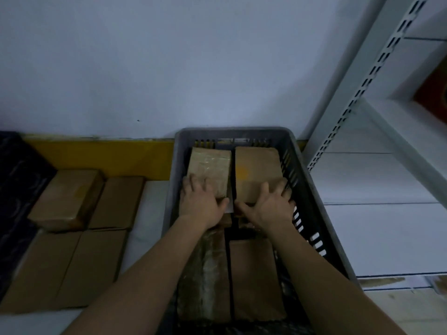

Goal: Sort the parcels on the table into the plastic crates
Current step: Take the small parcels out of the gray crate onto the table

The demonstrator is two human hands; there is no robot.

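Both hands flat in the grey crate: left hand presses the taped parcel, right hand the plain parcel, fingers spread, gripping nothing. Remaining parcels lie on the table, left of the crate (long axes pointing away), nearer the left hand.

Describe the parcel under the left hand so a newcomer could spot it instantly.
Find the grey plastic crate against the wall. At its far end two brown parcels lie side by side. The tape-wrapped parcel is the left one under the left hand: paler and shiny, while the plain parcel bears a yellow spot.
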